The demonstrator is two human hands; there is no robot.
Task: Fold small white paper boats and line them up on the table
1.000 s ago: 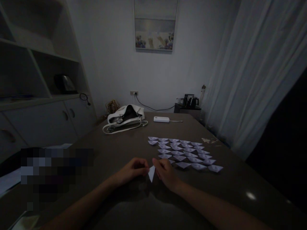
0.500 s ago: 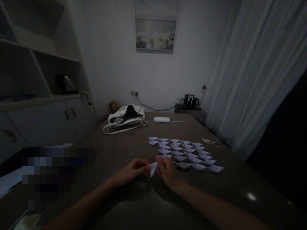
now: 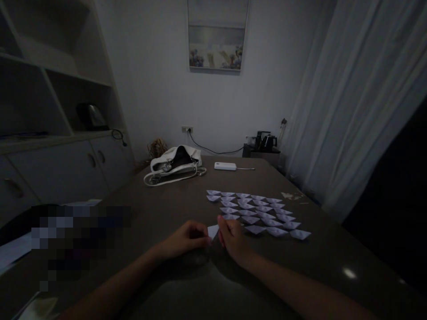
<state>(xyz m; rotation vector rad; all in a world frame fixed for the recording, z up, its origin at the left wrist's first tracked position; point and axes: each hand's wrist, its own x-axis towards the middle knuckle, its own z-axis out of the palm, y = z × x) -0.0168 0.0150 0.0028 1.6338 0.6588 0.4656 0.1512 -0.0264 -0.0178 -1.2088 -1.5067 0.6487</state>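
Note:
Between my two hands is a small folded piece of white paper (image 3: 212,231), held just above the dark table (image 3: 160,284). My left hand (image 3: 191,235) pinches its lower left side between thumb and fingertips. On the other side, my right hand (image 3: 233,238) is closed round the paper's right edge, thumb on top, hiding part of it. Beyond and to the right of my right hand stand several folded white paper boats (image 3: 262,209) in uneven rows, the closest almost touching my fingers in view.
A white handbag (image 3: 176,164) lies open at the back left of the table, and a white power bank (image 3: 225,166) with a short cable is right of it. Papers (image 3: 16,253) lie at the left edge. A pale curtain (image 3: 320,133) hangs on the right.
My left fingertips have slid down along the folded paper, so its upper part shows more and its lower tip is covered. My right hand has hardly moved.

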